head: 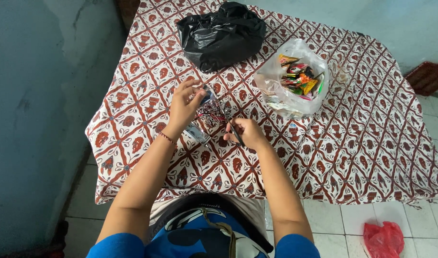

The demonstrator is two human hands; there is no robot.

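On the patterned tablecloth [353,143], left hand [183,107] is gripping a shiny silver foil packet [207,112]; right hand [245,134], just right, is clenching thin dark scissors [234,130].

Patterned table [353,143]: black bag [221,33], clear bag [288,98]

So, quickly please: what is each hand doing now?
Left hand: closed, holding a silvery foil wrapper.
Right hand: closed on scissors.

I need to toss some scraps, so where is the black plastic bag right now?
The black plastic bag sits at the table's far edge, beyond the hands and left of the clear bag of colourful wrappers.
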